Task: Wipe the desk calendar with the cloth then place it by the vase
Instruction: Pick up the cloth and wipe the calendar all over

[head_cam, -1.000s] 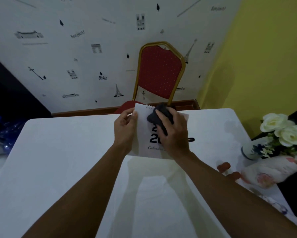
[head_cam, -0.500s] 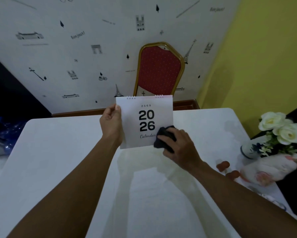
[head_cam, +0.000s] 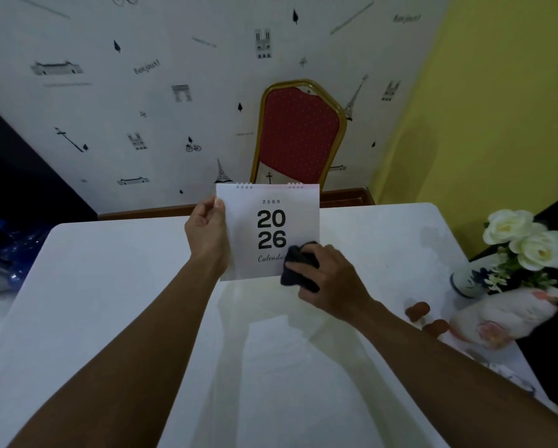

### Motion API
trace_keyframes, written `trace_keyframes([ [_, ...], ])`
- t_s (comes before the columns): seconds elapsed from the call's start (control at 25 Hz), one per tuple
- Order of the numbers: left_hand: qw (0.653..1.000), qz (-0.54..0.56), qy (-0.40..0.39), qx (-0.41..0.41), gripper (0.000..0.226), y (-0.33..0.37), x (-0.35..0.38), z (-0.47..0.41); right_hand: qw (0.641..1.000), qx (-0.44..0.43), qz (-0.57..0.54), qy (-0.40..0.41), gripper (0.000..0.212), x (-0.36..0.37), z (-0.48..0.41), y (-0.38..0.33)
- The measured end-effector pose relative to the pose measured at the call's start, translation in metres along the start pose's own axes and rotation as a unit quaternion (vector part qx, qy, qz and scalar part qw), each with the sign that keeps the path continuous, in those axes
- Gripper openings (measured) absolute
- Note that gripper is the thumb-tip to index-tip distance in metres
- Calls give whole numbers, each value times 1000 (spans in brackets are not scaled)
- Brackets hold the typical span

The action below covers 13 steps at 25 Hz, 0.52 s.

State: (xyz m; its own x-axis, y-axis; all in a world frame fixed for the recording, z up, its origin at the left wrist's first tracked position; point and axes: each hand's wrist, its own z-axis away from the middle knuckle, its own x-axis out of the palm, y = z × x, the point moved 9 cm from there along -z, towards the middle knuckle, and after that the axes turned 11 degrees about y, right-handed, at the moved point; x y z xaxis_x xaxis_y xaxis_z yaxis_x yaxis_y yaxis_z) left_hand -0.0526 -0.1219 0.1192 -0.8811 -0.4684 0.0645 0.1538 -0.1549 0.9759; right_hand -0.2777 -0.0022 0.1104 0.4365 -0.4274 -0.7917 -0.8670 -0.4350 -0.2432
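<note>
A white desk calendar [head_cam: 269, 227] printed "2026" is held upright above the middle of the white table [head_cam: 109, 302]. My left hand [head_cam: 206, 234] grips its left edge. My right hand [head_cam: 331, 279] is closed on a dark cloth [head_cam: 298, 266] that presses against the calendar's lower right corner and hides the end of the word "Calendar". A blue-and-white vase [head_cam: 470, 279] with white flowers [head_cam: 529, 244] stands at the table's right edge.
A white plush toy [head_cam: 504, 315] lies in front of the vase, with two small brown objects [head_cam: 418, 310] beside it. A red chair with a gold frame [head_cam: 298, 134] stands behind the table against the patterned wall. A yellow wall is on the right.
The calendar was turned upright to face me and lifted. My right hand moved the cloth from the top of the calendar down to its lower right corner. Little differs over the last half second.
</note>
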Motion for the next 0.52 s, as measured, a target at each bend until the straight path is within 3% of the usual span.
trace_keyframes([
  [0.24,1000,-20,16,-13,13,-15,-22,2,996,-44,-19,-80,46,15,28,-8],
  [0.36,999,-43,4,-13,13,-16,-23,7,997,4,-36,-71,48,15,25,-4],
  [0.52,992,-112,-39,32,14,-16,-15,12,988,130,-73,-30,49,8,8,9],
])
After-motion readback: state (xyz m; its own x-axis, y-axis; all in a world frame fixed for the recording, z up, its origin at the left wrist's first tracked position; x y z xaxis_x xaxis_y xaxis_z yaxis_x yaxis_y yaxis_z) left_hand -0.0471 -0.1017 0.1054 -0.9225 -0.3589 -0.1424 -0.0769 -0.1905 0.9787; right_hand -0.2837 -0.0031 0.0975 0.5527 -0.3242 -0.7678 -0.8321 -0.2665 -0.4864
